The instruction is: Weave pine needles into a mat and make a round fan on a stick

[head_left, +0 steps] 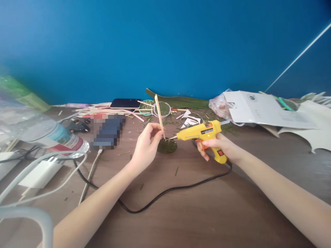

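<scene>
My left hand [148, 143] pinches a thin wooden stick [158, 112] near its lower end. The stick stands almost upright, leaning slightly left at the top, its foot at the far edge of a dark green disc [167, 147] on the table. My right hand [219, 146] is wrapped round the handle of a yellow hot glue gun [198, 133], fingers at the orange trigger. The gun's nozzle points left and comes close to the stick's foot; whether it touches is too small to tell. A glue stick [224, 122] pokes out of the gun's back.
The gun's black cord [178, 188] loops across the table [196, 220]. On the left are a plastic bottle [64, 137], a pixelated phone [108, 131], a charger [41, 172] and cables. Paper scraps [191, 120], green trimmings and a white box [271, 108] lie toward the blue wall [165, 44].
</scene>
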`<state>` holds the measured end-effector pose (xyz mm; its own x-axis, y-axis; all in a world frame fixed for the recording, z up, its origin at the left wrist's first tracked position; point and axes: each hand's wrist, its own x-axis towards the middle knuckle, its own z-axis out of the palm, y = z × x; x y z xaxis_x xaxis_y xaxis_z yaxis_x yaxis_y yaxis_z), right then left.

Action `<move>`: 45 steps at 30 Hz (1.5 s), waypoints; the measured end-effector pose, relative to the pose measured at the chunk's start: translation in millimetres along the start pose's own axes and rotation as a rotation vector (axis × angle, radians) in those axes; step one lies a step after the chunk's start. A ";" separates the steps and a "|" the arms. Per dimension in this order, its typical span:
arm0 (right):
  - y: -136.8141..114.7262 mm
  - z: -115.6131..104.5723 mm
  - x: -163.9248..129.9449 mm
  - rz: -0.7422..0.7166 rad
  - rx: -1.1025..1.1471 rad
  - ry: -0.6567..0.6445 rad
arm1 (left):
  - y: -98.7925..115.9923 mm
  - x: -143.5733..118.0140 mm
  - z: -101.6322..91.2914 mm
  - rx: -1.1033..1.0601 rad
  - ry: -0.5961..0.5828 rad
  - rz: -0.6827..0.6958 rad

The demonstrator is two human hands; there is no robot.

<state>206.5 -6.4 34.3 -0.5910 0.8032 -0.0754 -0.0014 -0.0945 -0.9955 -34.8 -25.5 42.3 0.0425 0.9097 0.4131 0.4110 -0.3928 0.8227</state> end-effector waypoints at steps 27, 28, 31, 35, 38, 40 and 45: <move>0.9 -5.8 0.2 0.028 0.017 0.036 | 0.1 2.0 -1.1 -0.046 0.046 -0.047; 1.1 -6.2 0.1 0.029 0.016 0.037 | -0.2 2.0 -1.1 -0.052 0.048 -0.051; 2.0 -7.2 0.2 0.034 0.015 0.036 | -2.9 2.6 -1.0 -0.086 0.052 -0.058; 3.8 -8.2 1.2 0.034 0.019 0.038 | -8.2 3.9 -1.1 -0.127 0.066 -0.052; 4.5 -8.9 1.7 0.029 0.018 0.036 | -10.4 4.8 -1.1 -0.154 0.072 -0.053; 4.2 -9.3 1.5 0.027 0.016 0.030 | -10.6 5.4 -0.9 -0.170 0.078 -0.059; 2.1 -9.1 0.6 0.028 0.025 0.043 | -8.7 5.9 -0.6 -0.191 0.092 -0.075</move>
<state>213.5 -0.8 31.6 -0.5560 0.8244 -0.1059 -0.0056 -0.1311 -0.9914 -38.6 -16.8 37.8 -0.0687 0.9244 0.3751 0.2299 -0.3512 0.9076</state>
